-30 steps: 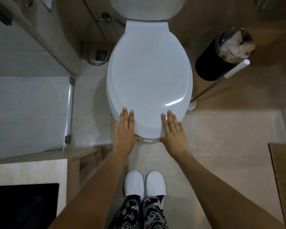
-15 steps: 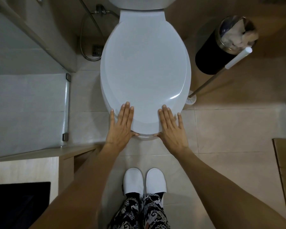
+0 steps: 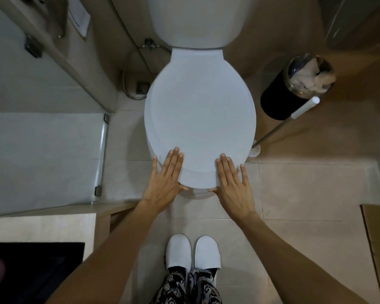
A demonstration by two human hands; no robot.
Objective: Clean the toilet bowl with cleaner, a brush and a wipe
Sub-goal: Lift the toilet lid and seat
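The white oval plastic toilet lid (image 3: 200, 119) lies closed over the bowl in the middle of the scene. The left hand (image 3: 165, 183) rests flat on the lid's near-left edge, fingers straight, thumb tucked at the rim. The right hand (image 3: 233, 185) lies flat on the near-right edge in the same way, grasping nothing. A white-handled toilet brush (image 3: 287, 126) leans to the right, beside a black round bin (image 3: 279, 102) holding crumpled white paper.

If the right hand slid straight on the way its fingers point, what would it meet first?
The right hand already lies flat on the closed toilet lid; sliding on, it would likely cross bare lid toward the tank.
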